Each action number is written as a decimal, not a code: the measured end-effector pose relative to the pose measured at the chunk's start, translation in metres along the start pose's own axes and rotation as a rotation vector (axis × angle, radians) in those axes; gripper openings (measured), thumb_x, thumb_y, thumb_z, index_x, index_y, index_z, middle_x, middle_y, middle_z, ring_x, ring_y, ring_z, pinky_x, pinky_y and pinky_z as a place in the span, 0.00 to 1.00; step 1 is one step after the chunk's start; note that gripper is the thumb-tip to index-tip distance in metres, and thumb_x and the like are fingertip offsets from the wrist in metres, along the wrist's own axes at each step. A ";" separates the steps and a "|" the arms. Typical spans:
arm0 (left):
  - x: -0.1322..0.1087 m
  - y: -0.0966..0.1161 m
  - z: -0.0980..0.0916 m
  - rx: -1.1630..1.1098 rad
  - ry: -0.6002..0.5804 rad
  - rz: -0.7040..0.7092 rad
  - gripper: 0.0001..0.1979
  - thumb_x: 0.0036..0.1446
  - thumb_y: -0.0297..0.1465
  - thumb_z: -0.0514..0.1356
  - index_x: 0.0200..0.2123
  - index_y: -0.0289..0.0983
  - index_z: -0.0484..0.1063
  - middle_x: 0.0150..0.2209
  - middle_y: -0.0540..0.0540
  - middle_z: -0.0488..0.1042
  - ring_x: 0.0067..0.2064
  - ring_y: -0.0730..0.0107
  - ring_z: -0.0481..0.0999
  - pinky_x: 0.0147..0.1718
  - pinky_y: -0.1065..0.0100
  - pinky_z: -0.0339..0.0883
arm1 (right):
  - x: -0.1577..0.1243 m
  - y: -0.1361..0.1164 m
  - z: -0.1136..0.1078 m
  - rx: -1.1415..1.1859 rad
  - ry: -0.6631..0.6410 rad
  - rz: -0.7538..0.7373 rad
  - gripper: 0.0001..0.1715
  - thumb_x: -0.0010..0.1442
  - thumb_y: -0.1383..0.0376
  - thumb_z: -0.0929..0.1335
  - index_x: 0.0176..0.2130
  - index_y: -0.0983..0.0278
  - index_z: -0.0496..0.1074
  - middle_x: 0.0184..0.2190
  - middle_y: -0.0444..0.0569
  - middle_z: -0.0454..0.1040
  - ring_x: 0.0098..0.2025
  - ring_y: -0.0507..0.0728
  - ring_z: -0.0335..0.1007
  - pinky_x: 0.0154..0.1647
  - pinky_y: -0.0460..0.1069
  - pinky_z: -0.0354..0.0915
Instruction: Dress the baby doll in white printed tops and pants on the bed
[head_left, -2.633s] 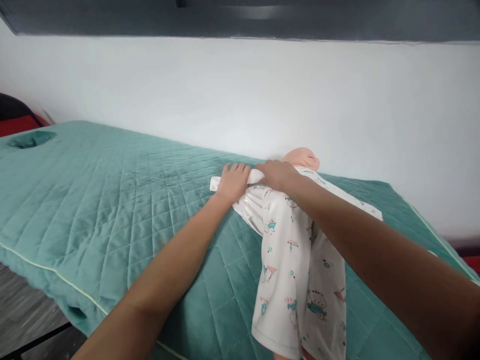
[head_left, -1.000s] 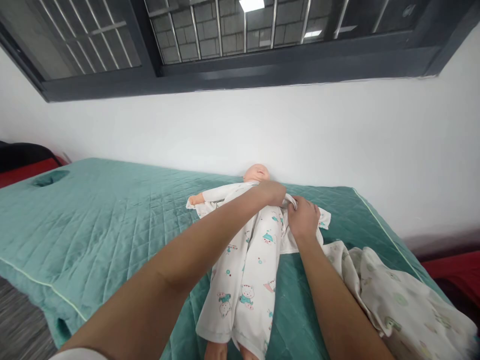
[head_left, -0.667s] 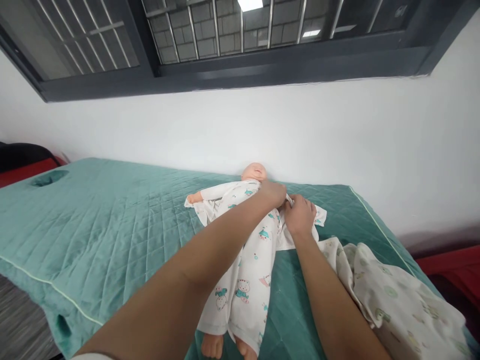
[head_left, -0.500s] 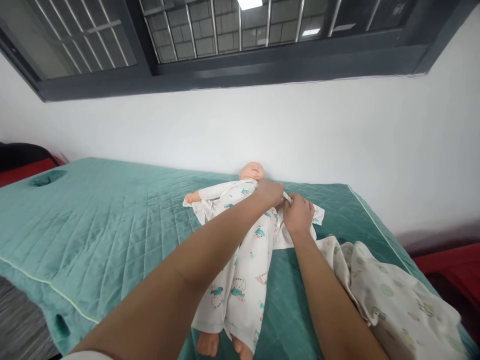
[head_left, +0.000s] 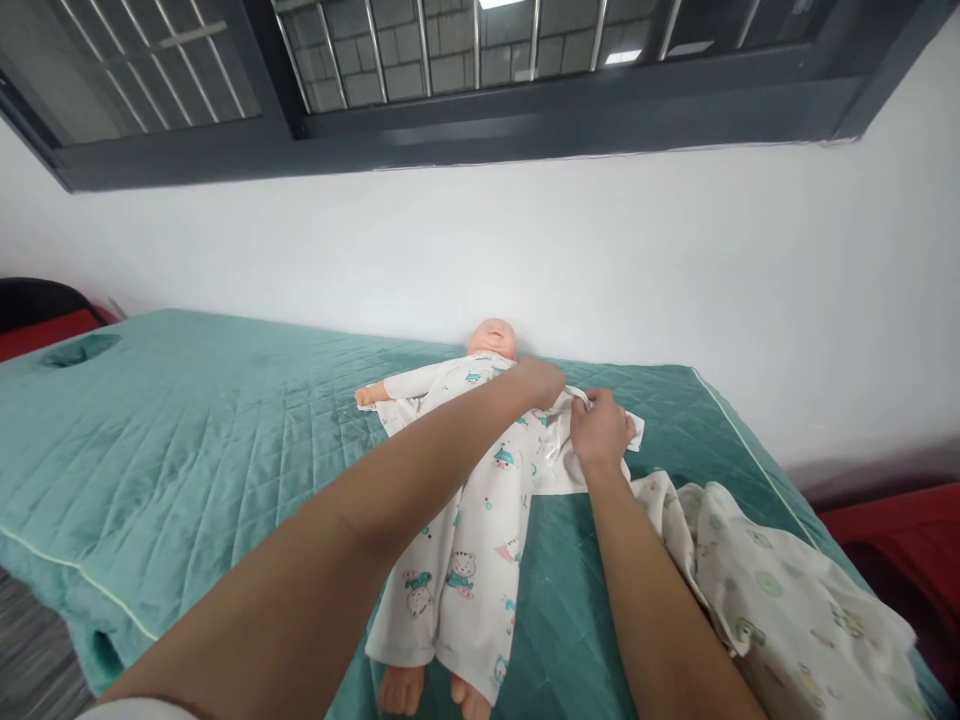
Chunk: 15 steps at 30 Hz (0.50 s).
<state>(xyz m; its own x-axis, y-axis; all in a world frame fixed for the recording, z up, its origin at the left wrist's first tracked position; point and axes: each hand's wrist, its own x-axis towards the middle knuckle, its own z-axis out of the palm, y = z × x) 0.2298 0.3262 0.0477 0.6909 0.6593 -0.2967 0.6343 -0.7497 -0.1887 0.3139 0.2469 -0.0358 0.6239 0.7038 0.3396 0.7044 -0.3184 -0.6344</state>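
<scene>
A baby doll [head_left: 491,338] lies on its back, head toward the wall, in white printed baby clothes [head_left: 480,520]. My left hand [head_left: 541,384] reaches across its chest, fingers curled on the white cloth by the doll's arm on the right side. A little further right, my right hand [head_left: 602,428] is closed on the sleeve [head_left: 577,393] of that side, whose cuff sticks out beyond my fingers. The doll's arm on this side is hidden by cloth and hands. Its other arm [head_left: 371,394] stretches out to the left, and bare feet [head_left: 401,690] show below the trouser legs.
The doll rests on a bed with a green quilted cover [head_left: 225,430]. A crumpled printed cloth [head_left: 795,590] lies at the right, beside my right forearm. Behind the bed rises a white wall [head_left: 375,250] below a barred window [head_left: 450,60]. Red furniture [head_left: 900,540] stands at the right edge.
The view has shifted slightly, so the doll appears a little further left. My hands have moved slightly apart, with more of the sleeve cloth showing between them.
</scene>
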 end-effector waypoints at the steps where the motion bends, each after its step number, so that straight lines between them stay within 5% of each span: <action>1: 0.002 0.003 0.002 0.005 0.004 0.001 0.19 0.47 0.25 0.65 0.45 0.37 0.77 0.46 0.38 0.79 0.46 0.52 0.78 0.48 0.55 0.69 | 0.000 0.000 0.001 0.005 0.004 -0.002 0.15 0.59 0.62 0.61 0.42 0.64 0.71 0.40 0.59 0.78 0.50 0.67 0.68 0.57 0.64 0.50; 8: 0.000 0.008 0.010 0.036 0.110 0.016 0.20 0.55 0.26 0.60 0.52 0.37 0.73 0.53 0.36 0.76 0.53 0.50 0.74 0.50 0.54 0.66 | 0.001 -0.002 -0.002 0.012 -0.029 0.028 0.16 0.60 0.64 0.60 0.43 0.65 0.72 0.41 0.60 0.78 0.51 0.68 0.68 0.57 0.64 0.52; 15: -0.014 -0.011 -0.005 0.037 0.164 -0.010 0.22 0.54 0.29 0.62 0.53 0.36 0.71 0.53 0.34 0.75 0.55 0.48 0.71 0.51 0.54 0.64 | 0.005 0.006 -0.005 0.134 0.009 0.088 0.18 0.61 0.61 0.60 0.45 0.65 0.72 0.42 0.60 0.77 0.47 0.66 0.70 0.47 0.57 0.60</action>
<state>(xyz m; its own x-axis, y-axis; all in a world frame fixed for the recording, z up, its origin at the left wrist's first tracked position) 0.2147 0.3251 0.0582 0.7337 0.6652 -0.1383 0.6304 -0.7424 -0.2265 0.3226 0.2450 -0.0344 0.6851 0.6706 0.2844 0.5956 -0.2909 -0.7487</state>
